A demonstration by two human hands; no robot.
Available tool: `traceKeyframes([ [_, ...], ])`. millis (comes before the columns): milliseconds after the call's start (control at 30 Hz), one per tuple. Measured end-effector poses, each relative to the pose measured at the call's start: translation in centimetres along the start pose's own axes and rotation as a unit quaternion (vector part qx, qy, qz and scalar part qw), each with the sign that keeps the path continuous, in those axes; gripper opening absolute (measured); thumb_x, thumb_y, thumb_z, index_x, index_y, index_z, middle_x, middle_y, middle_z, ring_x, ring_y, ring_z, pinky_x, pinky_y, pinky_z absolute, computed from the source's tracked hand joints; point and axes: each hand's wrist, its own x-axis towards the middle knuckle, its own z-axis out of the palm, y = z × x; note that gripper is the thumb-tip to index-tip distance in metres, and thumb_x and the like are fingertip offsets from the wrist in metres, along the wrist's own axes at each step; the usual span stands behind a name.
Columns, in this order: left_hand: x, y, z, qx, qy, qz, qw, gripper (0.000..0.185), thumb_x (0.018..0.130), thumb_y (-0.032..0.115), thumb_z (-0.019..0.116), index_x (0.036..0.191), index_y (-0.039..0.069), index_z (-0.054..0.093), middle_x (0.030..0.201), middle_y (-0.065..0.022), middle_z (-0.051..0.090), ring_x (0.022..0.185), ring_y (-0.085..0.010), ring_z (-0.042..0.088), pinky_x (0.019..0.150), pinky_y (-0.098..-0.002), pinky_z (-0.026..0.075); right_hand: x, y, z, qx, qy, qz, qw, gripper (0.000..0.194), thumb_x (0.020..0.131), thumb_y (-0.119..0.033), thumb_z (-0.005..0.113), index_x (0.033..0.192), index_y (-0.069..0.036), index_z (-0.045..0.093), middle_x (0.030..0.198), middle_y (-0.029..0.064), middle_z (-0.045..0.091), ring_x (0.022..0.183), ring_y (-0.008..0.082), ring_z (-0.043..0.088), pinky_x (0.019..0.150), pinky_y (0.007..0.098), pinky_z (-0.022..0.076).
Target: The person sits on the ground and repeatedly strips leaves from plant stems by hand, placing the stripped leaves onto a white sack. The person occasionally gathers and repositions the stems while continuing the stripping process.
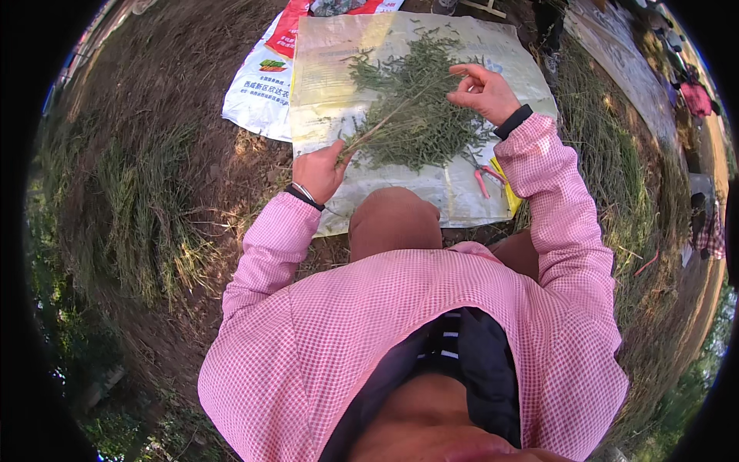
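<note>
My left hand (320, 173) is closed around the lower ends of a bundle of thin plant stems (384, 122), at the left edge of a flattened woven plastic sack (329, 69). The stems slant up and right over a loose heap of green plant sprigs (427, 127). Above the heap's right side, my right hand (485, 92) has its thumb and forefinger nearly together by the tips of the stems; whether they pinch one is too small to tell. Below the heap at the right lie pruning shears (484, 176) with pink-red handles, beside a yellow strip (508, 190).
A white and red printed sack (254, 98) lies under the left edge of the flat sack. Cut plants lie in piles on the soil at left (144, 202) and right (606, 161). A person's shoe (551, 60) stands near the upper right corner. Plastic sheeting (623, 69) stretches beyond.
</note>
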Motion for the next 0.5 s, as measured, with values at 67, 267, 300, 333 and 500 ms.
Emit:
traceKeyframes([
  [67, 0.0, 0.3, -0.1, -0.006, 0.016, 0.012, 1.000, 0.024, 0.083, 0.028, 0.062, 0.098, 0.010, 0.057, 0.063, -0.0133, 0.061, 0.058, -0.0331, 0.060, 0.049, -0.0423, 0.046, -0.3, 0.5, 0.5, 0.042, 0.006, 0.014, 0.999, 0.041, 0.076, -0.017, 0.074, 0.112, -0.002, 0.061, 0.069, -0.0039, 0.058, 0.065, 0.0043, 0.051, 0.063, 0.0221, 0.0427],
  [267, -0.2, 0.1, 0.2, -0.007, 0.045, 0.036, 0.998, 0.026, 0.076, 0.023, 0.067, 0.096, 0.011, 0.056, 0.073, -0.0094, 0.063, 0.061, -0.0311, 0.061, 0.049, -0.0412, 0.046, -1.8, -0.5, 1.9, 0.192, 0.011, 0.053, 0.980, 0.025, 0.082, -0.020, 0.070, 0.100, -0.002, 0.066, 0.070, -0.0010, 0.062, 0.058, 0.0047, 0.051, 0.053, 0.0191, 0.0414],
  [300, -0.2, 0.2, 0.0, 0.006, 0.043, 0.039, 0.998, 0.026, 0.074, 0.022, 0.068, 0.095, 0.012, 0.055, 0.074, -0.0086, 0.062, 0.062, -0.0308, 0.061, 0.049, -0.0410, 0.046, -1.9, 0.0, 1.9, 0.217, 0.022, 0.059, 0.974, 0.023, 0.082, -0.019, 0.069, 0.097, -0.001, 0.067, 0.071, -0.0001, 0.063, 0.058, 0.0046, 0.052, 0.051, 0.0186, 0.0413],
  [333, -0.1, 0.3, -0.2, 0.020, 0.041, 0.042, 0.998, 0.027, 0.073, 0.022, 0.068, 0.095, 0.012, 0.055, 0.074, -0.0078, 0.062, 0.062, -0.0305, 0.061, 0.050, -0.0408, 0.046, -2.0, 0.4, 2.0, 0.241, 0.033, 0.065, 0.968, 0.022, 0.083, -0.019, 0.068, 0.095, -0.001, 0.067, 0.072, 0.0008, 0.064, 0.057, 0.0046, 0.052, 0.050, 0.0180, 0.0413],
  [500, 0.1, 0.9, -1.5, 0.032, 0.022, 0.070, 0.997, 0.030, 0.066, 0.013, 0.070, 0.092, 0.010, 0.055, 0.072, -0.0092, 0.058, 0.062, -0.0304, 0.059, 0.050, -0.0398, 0.045, -3.2, 1.7, 1.2, 0.153, -0.017, 0.068, 0.986, 0.018, 0.084, -0.014, 0.065, 0.093, 0.002, 0.067, 0.072, 0.0026, 0.065, 0.057, 0.0046, 0.053, 0.050, 0.0191, 0.0431],
])
